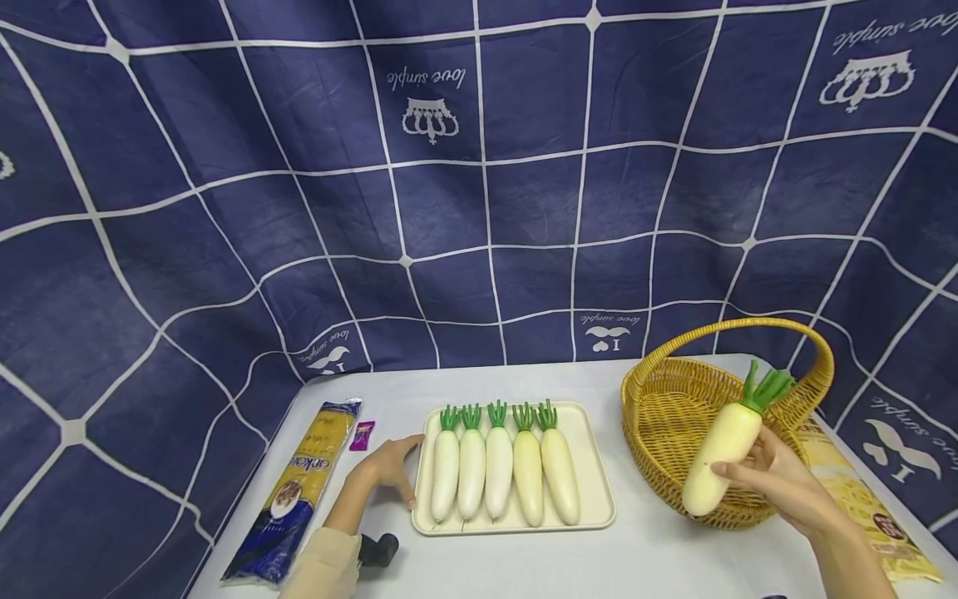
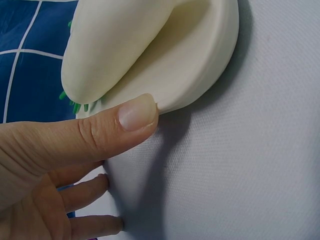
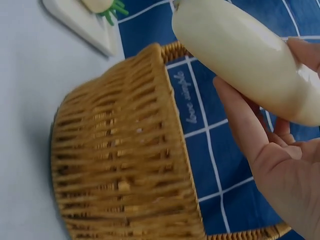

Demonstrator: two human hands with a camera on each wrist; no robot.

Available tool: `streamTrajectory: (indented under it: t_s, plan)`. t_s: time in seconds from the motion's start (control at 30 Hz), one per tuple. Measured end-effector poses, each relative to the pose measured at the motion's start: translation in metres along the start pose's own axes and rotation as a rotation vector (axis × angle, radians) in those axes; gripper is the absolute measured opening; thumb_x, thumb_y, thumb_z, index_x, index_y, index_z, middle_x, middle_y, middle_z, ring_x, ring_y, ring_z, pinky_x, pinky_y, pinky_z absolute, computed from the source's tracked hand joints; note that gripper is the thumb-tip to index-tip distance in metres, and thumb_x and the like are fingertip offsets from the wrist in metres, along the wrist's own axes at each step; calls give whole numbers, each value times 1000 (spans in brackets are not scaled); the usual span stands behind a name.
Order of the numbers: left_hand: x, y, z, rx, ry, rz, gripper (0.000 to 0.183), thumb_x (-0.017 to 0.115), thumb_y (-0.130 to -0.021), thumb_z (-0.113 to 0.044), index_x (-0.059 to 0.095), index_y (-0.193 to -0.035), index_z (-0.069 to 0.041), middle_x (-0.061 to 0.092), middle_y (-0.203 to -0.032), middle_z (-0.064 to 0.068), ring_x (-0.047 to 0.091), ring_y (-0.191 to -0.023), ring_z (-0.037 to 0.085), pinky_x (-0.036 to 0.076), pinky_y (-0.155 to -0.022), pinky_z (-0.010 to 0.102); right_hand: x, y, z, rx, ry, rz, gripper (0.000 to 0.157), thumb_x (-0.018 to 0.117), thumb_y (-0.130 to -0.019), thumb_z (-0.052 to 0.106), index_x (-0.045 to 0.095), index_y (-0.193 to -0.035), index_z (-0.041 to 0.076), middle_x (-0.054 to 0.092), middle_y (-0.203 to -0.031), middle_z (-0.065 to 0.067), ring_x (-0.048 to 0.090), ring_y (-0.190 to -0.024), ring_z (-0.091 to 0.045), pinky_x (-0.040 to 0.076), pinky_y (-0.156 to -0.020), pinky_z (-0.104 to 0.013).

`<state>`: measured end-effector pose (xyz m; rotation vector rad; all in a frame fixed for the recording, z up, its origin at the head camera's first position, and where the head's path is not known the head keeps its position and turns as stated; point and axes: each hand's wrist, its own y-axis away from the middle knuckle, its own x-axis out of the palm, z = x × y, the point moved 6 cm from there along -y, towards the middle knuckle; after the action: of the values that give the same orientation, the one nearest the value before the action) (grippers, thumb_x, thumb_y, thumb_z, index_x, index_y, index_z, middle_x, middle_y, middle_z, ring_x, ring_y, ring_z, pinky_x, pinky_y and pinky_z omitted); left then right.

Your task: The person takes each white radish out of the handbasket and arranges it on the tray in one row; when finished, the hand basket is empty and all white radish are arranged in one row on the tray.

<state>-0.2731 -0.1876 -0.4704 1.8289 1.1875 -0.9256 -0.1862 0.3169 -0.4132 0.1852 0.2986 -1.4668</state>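
My right hand (image 1: 782, 478) grips a white radish (image 1: 722, 457) with a green leafy top, thumb on one side and fingers on the other. The radish is held tilted over the front of a wicker basket (image 1: 636, 424), leaves pointing up and away. Several more white radishes (image 1: 499, 474) lie side by side on a cream tray (image 1: 591, 499), tops toward the back. At the tray's left edge is my left hand (image 1: 391, 470), its fingers spread and loose. In the left wrist view its thumb (image 2: 135, 112) is right at the tray rim, with no object in that hand.
A blue and gold pasta packet (image 1: 295, 491) lies at the left, beside a small purple wrapper (image 1: 362, 435). Near the left wrist is a black object (image 1: 379, 550). The basket's arched handle (image 1: 737, 323) stands upright. A yellow packet (image 1: 868, 507) lies at the right, partly behind the basket.
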Motion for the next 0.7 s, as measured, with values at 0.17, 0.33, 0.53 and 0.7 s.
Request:
streamTrajectory:
  t_s: [0.17, 0.33, 0.53, 0.7]
  plan:
    - [-1, 0, 0, 10, 0, -6, 106, 92, -39, -9, 47, -135, 0, 53, -130, 25, 46, -121, 46, 37, -102, 58, 16, -1, 15, -22, 34, 41, 80, 65, -83, 3, 11, -141, -11, 55, -112, -18, 64, -90, -10, 55, -75, -29]
    - [0, 0, 0, 9, 0, -6, 106, 93, -40, -9, 47, -135, 0, 53, -130, 25, 45, -122, 46, 36, -103, 57, 34, -1, 28, -42, 1, 108, 84, 67, -79, 1, 10, -140, -11, 55, -112, -26, 65, -90, -14, 56, -74, -32]
    - [0, 0, 0, 18, 1, -11, 106, 93, -39, -10, 47, -134, 1, 53, -129, 25, 46, -121, 46, 37, -102, 57, 56, -4, 36, -112, -45, 211, 82, 66, -78, -3, 11, -137, -15, 53, -116, -34, 65, -94, -13, 57, -76, -32]
    - [0, -1, 0, 12, -3, -4, 106, 93, -40, -11, 47, -135, 1, 53, -130, 24, 45, -122, 45, 37, -103, 57, 72, -7, 43, -147, -61, 267, 74, 66, -79, -2, 17, -132, -18, 55, -113, -32, 63, -95, -9, 58, -76, -32]
